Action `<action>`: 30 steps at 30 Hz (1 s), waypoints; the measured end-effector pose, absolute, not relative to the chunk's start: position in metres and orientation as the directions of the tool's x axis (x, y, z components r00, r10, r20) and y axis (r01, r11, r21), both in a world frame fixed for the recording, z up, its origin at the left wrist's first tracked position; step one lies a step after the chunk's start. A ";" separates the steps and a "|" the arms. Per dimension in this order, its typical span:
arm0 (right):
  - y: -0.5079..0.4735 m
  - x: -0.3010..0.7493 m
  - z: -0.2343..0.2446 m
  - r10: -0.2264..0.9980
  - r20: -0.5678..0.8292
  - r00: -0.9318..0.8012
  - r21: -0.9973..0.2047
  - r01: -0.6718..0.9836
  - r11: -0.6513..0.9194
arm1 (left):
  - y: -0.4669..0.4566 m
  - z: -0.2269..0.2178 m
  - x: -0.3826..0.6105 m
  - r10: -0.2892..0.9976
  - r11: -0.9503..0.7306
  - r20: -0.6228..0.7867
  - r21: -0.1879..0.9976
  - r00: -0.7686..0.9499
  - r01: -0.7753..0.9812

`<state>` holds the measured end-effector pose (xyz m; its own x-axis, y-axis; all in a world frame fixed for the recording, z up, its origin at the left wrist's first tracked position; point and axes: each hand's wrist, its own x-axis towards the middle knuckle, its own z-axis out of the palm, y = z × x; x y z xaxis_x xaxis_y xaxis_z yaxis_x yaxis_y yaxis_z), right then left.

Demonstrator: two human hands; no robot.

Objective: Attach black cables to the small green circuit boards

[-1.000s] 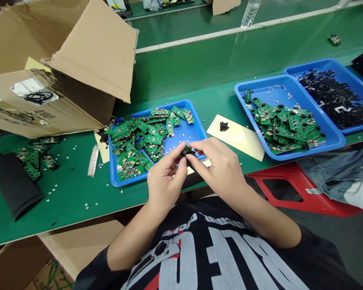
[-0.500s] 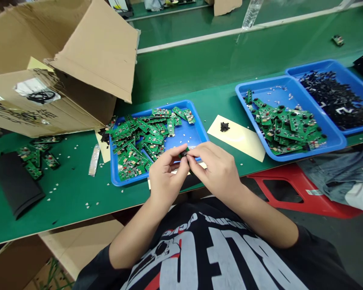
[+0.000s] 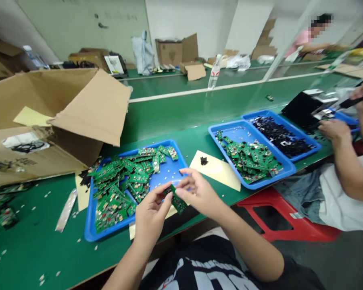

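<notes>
Both my hands meet over the front edge of the green bench and share one small green circuit board (image 3: 178, 202). My left hand (image 3: 151, 215) pinches the board's near end between thumb and fingers. My right hand (image 3: 196, 192) grips its other side, fingers curled. Just behind them lies a blue tray (image 3: 90, 231) heaped with several more green circuit boards (image 3: 121, 187). To the right of the tray lies a yellow card (image 3: 220, 171) with a small black part (image 3: 203, 161) on it.
A big open cardboard box (image 3: 48, 121) stands at the left. Further right are a blue tray of boards (image 3: 287, 169) and a blue tray of black parts (image 3: 278, 135). A co-worker's hands (image 3: 335, 129) work at the right. A red stool (image 3: 278, 221) stands below.
My head has lifted, so the far benches and the co-worker come into view. My hands still hold the board; it now sticks out more between them.
</notes>
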<state>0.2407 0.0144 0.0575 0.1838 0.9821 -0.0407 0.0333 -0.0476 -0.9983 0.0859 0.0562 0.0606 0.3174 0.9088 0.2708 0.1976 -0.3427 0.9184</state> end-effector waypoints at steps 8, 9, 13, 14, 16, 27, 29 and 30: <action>0.007 0.231 0.029 0.978 -0.031 0.205 -0.996 -0.091 -0.012 | 0.074 0.039 0.099 0.935 -0.266 0.185 0.930 0.304 0.254; 0.008 0.240 0.027 0.972 -0.007 0.234 -0.999 -0.040 0.003 | 0.074 0.036 0.102 0.929 -0.268 0.177 0.928 0.326 0.257; 0.010 0.307 0.030 0.790 0.152 0.594 -0.902 0.410 -0.136 | 0.073 0.023 0.108 0.920 -0.258 0.165 0.937 0.356 0.233; 0.009 0.330 0.033 0.710 0.186 0.679 -0.874 0.445 -0.196 | 0.073 0.020 0.108 0.915 -0.270 0.171 0.932 0.366 0.241; 0.008 0.374 0.037 0.586 0.232 0.776 -0.838 0.465 -0.284 | 0.076 0.016 0.104 0.896 -0.312 0.187 0.911 0.402 0.270; 0.026 0.382 0.013 0.636 0.328 0.699 -0.727 0.617 -0.302 | 0.100 0.012 0.095 0.656 -0.696 0.285 0.586 0.699 0.414; 0.037 0.359 -0.005 0.720 0.302 0.625 -0.728 0.639 -0.249 | 0.102 0.019 0.106 0.602 -0.760 0.299 0.499 0.740 0.417; 0.043 0.349 -0.014 0.742 0.289 0.605 -0.725 0.645 -0.243 | 0.103 0.023 0.113 0.563 -0.791 0.279 0.454 0.778 0.410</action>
